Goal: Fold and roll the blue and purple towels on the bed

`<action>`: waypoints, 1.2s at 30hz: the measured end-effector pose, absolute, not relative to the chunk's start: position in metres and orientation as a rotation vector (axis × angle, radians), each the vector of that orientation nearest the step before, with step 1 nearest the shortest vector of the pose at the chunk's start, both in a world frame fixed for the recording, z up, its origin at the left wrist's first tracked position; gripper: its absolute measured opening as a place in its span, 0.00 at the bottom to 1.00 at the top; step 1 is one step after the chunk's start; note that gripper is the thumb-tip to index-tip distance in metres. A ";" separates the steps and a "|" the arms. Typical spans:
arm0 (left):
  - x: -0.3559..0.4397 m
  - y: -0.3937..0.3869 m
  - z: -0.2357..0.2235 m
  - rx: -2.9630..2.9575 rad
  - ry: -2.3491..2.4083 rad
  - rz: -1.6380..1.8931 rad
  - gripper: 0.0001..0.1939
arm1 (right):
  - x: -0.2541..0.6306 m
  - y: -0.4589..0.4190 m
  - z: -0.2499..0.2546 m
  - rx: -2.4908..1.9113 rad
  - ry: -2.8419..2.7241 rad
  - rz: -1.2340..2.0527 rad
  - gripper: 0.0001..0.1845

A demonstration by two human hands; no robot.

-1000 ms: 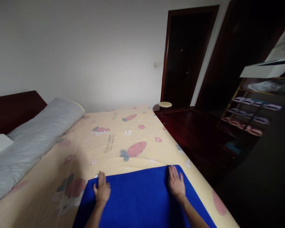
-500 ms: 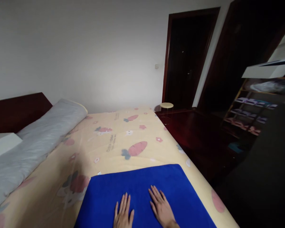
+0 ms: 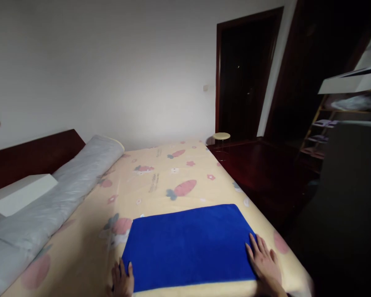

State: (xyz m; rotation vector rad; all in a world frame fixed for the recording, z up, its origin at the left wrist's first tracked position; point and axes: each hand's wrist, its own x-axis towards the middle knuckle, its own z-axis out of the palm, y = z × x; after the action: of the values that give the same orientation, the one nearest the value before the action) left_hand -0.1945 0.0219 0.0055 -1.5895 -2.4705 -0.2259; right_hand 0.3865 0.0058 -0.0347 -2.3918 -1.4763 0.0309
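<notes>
Blue cloth [image 3: 188,245] lies flat on the bed, spread over the cream bedsheet [image 3: 154,198] with its carrot, flower and rabbit print, close to the bed's right side. It looks smooth, and a strip of sheet shows below its near edge. The left hand [image 3: 123,280] is open, fingers apart, at the cloth's near left corner, its thumb side over the blue edge. The right hand [image 3: 264,260] is also open, palm down and fingers extended, across the cloth's right edge, partly over the sheet. Neither hand grasps anything; how firmly they press, I cannot tell.

Along the left of the bed lies a long grey quilt [image 3: 64,187], with a white box [image 3: 24,194] beside it, near the dark wooden headboard [image 3: 34,156]. Past the far right end of the bed, a round-topped stool [image 3: 221,136] stands near a dark door [image 3: 247,78]. At the far right, a rack [image 3: 311,132] holds pale footwear in rows, partly hidden behind a dark shape.
</notes>
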 end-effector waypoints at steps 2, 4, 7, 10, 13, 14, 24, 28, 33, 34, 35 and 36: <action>-0.184 0.033 0.013 -1.544 -2.487 -0.278 0.25 | 0.374 0.009 -0.031 -2.418 -1.352 -0.009 0.43; -0.162 0.045 0.025 -1.522 -2.519 -0.334 0.30 | 0.351 0.013 -0.025 -2.385 -1.320 -0.072 0.44; -0.103 0.056 0.043 -1.708 -2.495 -0.390 0.31 | 0.292 0.025 -0.010 -2.246 -1.501 -0.064 0.41; -0.027 0.053 0.040 -2.039 -2.332 -0.387 0.28 | 0.224 0.038 0.005 -2.067 -1.775 0.117 0.34; 0.030 0.040 0.013 -2.352 -2.172 -0.311 0.28 | 0.176 0.045 0.010 -1.874 -1.998 0.306 0.34; 0.040 0.035 0.003 -2.436 -2.137 -0.267 0.28 | 0.168 0.044 0.009 -1.834 -2.050 0.363 0.34; -0.012 0.024 0.003 -2.295 -2.336 -0.151 0.30 | 0.218 0.028 -0.010 -2.012 -1.944 0.264 0.33; -0.083 0.019 -0.001 -1.802 -2.616 -0.209 0.33 | 0.279 0.026 -0.022 -2.268 -1.726 0.074 0.39; -0.157 0.007 -0.003 -1.442 -2.716 -0.382 0.36 | 0.355 0.010 -0.040 -2.378 -1.527 -0.064 0.44; -0.164 0.007 -0.001 -1.459 -2.704 -0.392 0.37 | 0.364 0.008 -0.042 -2.367 -1.532 -0.060 0.44; -0.167 0.009 0.001 -1.473 -2.692 -0.409 0.38 | 0.370 0.008 -0.043 -2.357 -1.535 -0.054 0.44; -0.167 0.011 0.004 -1.481 -2.687 -0.422 0.38 | 0.372 0.008 -0.043 -2.357 -1.520 -0.053 0.44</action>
State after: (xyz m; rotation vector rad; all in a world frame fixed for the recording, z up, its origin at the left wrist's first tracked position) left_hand -0.1668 0.0114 0.0037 -1.4808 -2.6872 -0.4217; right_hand 0.3724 0.0079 -0.0426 -2.3574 -1.5195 -0.0526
